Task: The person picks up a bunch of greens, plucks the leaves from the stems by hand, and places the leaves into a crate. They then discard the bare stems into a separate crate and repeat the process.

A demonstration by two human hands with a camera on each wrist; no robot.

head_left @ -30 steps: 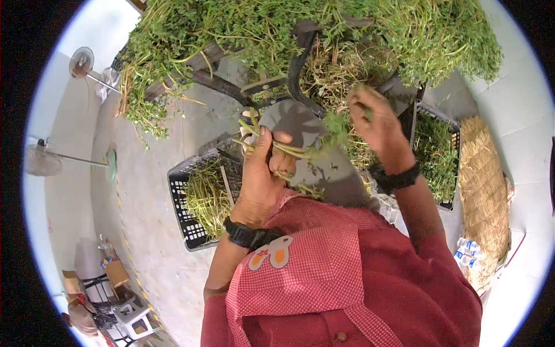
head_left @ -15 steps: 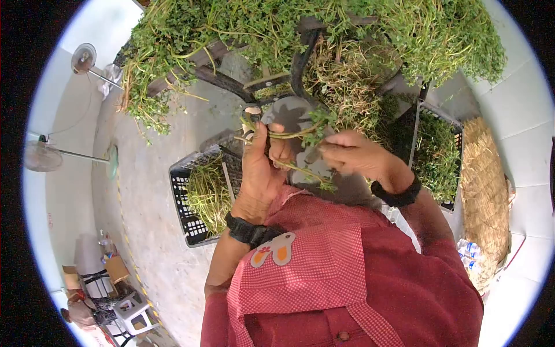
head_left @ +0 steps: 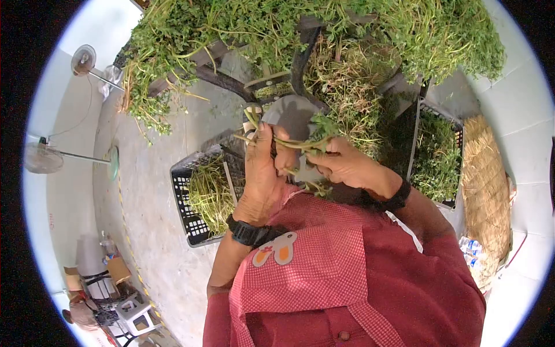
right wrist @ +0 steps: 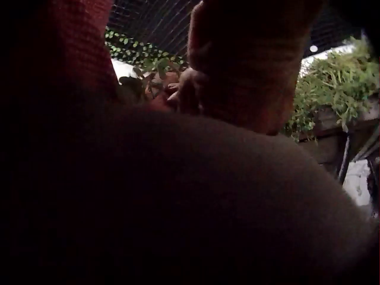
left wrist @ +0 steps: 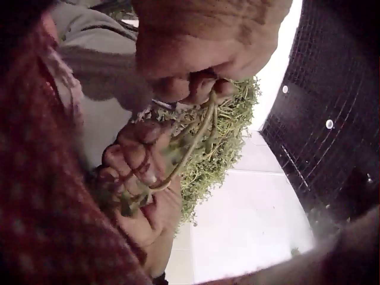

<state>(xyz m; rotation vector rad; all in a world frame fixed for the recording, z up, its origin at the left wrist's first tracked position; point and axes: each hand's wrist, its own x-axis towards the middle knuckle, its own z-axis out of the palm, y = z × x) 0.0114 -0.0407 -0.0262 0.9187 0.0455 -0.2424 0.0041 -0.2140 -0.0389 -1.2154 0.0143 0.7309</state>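
Observation:
In the head view my left hand (head_left: 260,170) grips several green leafy stems (head_left: 295,143) in front of the apron, thumb up, their cut ends poking out to the left. My right hand (head_left: 355,170) has its fingers curled at the leafy end (head_left: 325,128) and pinches a stem there. The left wrist view has one stem (left wrist: 193,145) running from the left hand's fingers (left wrist: 202,89) down to the curled right hand (left wrist: 142,184). Dark blur fills most of the right wrist view, with a few leaves (right wrist: 139,83) by the fingers.
A big heap of leafy greens (head_left: 254,40) covers the table ahead, with brownish stalks (head_left: 350,81) piled below it. One black crate (head_left: 188,217) at left holds stems; another crate (head_left: 461,139) at right holds greens. Beside that stands a straw roll (head_left: 483,191). Fans (head_left: 84,61) stand far left.
My right hand has come down and left from beside the heap to the stems' leafy end and closed its fingers there. The left hand keeps its grip in nearly the same place.

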